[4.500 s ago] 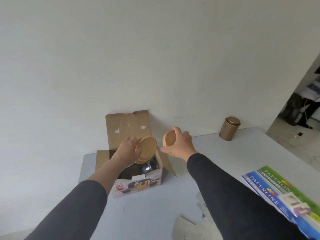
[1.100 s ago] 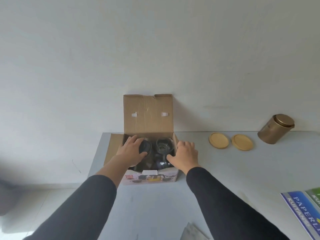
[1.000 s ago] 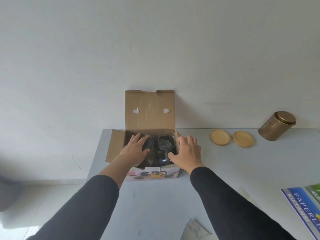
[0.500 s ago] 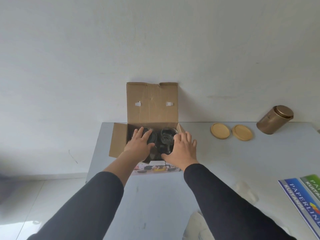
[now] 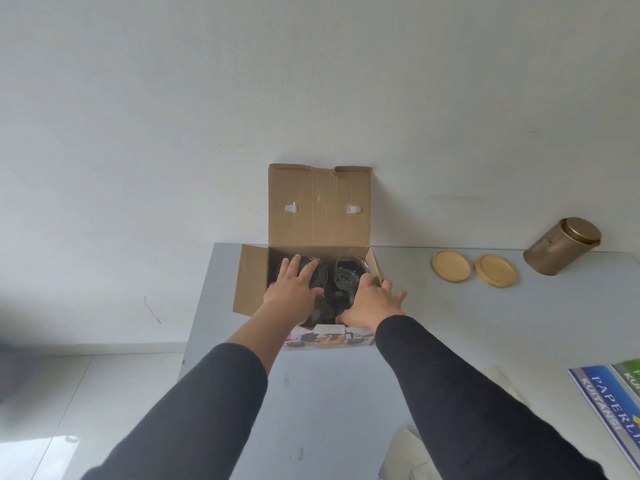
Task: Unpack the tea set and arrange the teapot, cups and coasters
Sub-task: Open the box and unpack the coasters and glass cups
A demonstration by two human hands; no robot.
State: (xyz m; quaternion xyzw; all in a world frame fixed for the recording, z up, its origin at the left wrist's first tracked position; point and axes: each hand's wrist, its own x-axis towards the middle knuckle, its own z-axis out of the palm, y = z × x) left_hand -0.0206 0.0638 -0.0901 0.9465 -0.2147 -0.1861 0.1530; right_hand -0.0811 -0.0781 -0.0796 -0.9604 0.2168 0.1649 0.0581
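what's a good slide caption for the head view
Both hands reach into the open cardboard box; two coasters lie beside it.

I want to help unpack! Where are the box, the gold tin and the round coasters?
box [image 5: 318, 206]: head view, upright back flap.
gold tin [image 5: 557, 249]: head view, its side.
coasters [image 5: 450, 266]: head view, left coaster's top.

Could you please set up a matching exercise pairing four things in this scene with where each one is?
Things:
1. left hand
2. right hand
3. two wooden coasters
4. gold tin

Places:
A. far right of the table, by the wall
B. flat on the table, between the cardboard box and the tin
C. in the box, over the dark round piece on the left
D. at the box's right side, beside the clear glass piece

Pairs: 1-C, 2-D, 3-B, 4-A
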